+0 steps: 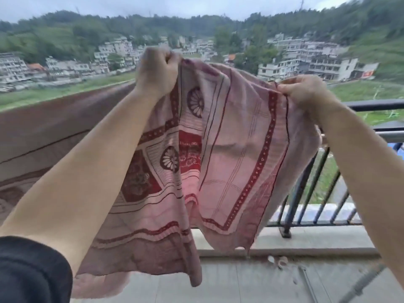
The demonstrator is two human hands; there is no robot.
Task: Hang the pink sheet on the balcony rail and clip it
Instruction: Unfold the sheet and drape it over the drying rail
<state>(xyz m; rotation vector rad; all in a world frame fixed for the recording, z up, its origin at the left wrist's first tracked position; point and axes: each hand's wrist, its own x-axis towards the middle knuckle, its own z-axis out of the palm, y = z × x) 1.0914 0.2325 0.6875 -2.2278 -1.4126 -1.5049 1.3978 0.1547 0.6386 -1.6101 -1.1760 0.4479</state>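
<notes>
Lower left of frame: black sleeve [28,270], with a bare forearm running up toward centre.

Left third: the pink sheet [229,138] lies draped over the balcony rail [371,104], hiding the bar there. This part is blurred.

Upper centre: left grip [156,71] is clenched as a fist round a bunched top edge of the sheet, above rail height.

Centre: the loose end hangs in folds between both hands, with the red border and wheel motifs facing us. The lower hem hangs close to the floor [240,281]. We cannot tell whether it touches.

Right of centre: right grip [303,92] pinches the top edge between thumb and fingers, lower than the left.

Far right: a bare stretch of rail with dark balusters beneath.

Lower right: grit and debris [282,261] on the floor beside the kerb.

Judgement: this end is not yet over the rail. We see no clip in view.

Risks:
- The right pinch holds little cloth, so a gust or a tug from the left could pull the edge free.
- If too much cloth goes over the outer side, its weight may drag the whole sheet off the balcony before it is clipped.
- The low hem may sweep through the debris and get dirty.
- Folds left bunched would dry unevenly and give a clip a poor bite.
</notes>
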